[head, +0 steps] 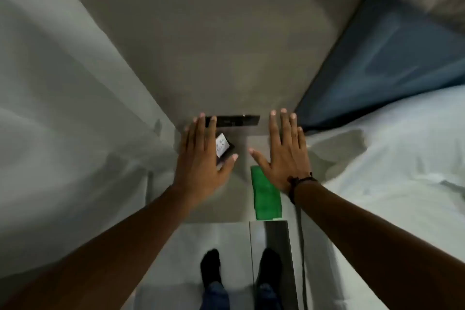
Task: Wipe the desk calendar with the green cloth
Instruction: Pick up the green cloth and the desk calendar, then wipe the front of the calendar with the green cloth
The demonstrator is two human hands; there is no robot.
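My left hand (201, 156) flat, fingers spread, holding nothing | calendar (223, 148) just beside its thumb | my right hand (281, 151) likewise empty | green cloth (267, 196) on table (216, 199) under right wrist

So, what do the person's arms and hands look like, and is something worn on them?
Both forearms are bare, with no sleeves in view. The left hand wears nothing visible: no glove, ring or watch. The right hand is also ungloved, but a dark corded bracelet is wrapped around its wrist.
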